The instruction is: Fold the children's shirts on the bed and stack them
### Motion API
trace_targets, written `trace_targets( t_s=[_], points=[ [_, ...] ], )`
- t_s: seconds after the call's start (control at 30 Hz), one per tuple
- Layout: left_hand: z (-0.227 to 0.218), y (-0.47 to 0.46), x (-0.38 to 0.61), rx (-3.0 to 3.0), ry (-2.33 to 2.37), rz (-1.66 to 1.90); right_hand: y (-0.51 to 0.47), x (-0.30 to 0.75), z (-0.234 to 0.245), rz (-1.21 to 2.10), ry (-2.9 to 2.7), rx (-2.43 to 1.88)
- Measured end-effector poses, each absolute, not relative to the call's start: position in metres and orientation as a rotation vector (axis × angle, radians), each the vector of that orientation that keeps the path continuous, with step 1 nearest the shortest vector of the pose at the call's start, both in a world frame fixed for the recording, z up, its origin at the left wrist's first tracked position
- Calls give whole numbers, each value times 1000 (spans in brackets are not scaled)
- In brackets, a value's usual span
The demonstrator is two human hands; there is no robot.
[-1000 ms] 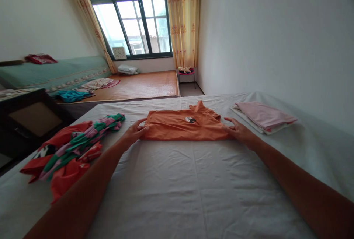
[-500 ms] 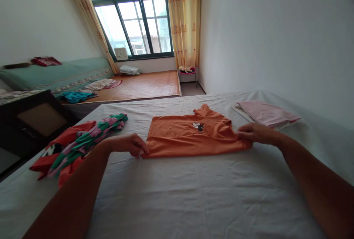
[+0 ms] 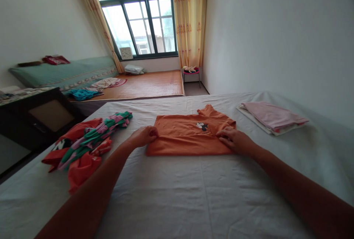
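An orange T-shirt [image 3: 179,125] with a black-and-white cartoon print lies on the white bed sheet [image 3: 177,194], its near side folded over into a long straight strip. At the hem end, my left hand [image 3: 143,136] is closed on the edge of that fold, fingers curled together. Near the sleeve end, my right hand [image 3: 235,141] has its bent fingers on the same fold line, apparently pinching the cloth; its thumb is hard to make out. The far sleeve sticks out beyond the print.
A crumpled heap of red, green and pink clothes [image 3: 85,143] lies at the left. Folded pink and white garments [image 3: 273,115] lie at the right by the wall. Beyond are a dark cabinet [image 3: 47,113], a second bed with a brown mat [image 3: 155,84] and a small stool [image 3: 191,71].
My left hand has moved up from the near hem corner to the fold line. My right hand has slid left from the sleeve onto the folded strip. The near edge lies straighter.
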State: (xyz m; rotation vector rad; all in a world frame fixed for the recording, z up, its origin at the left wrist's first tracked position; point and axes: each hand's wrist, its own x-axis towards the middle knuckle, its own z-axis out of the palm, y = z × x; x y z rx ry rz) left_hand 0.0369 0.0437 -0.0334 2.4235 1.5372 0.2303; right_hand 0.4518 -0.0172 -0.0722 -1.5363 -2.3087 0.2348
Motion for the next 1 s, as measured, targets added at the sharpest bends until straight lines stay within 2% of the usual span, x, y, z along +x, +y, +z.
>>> trace_targets(
  t_s=[0.1,0.17,0.3,0.37,0.5,0.63,0.87,1.0],
  points=[
    [-31,35,49,2520,1647,468,-11,460,-76,236,-2267,-1578],
    [-31,25,66,2576,1481,581,-7,464,-78,195,-2259,-1605],
    [-37,1,106,2680,899,464,-6,463,-82,69,-2267,-1696],
    [-43,-9,119,2725,801,452,-10,457,-81,6,-2242,-1747],
    [-55,-19,124,2789,914,502,-21,436,-74,-63,-2326,-1600],
    [-66,-18,116,2843,1031,371,-23,424,-75,77,-2492,-1407],
    [-70,-10,103,2789,1121,131,-4,453,-92,114,-2405,-1756],
    [-69,-8,95,2707,1177,95,1,465,-99,70,-2331,-1815]
  ],
)
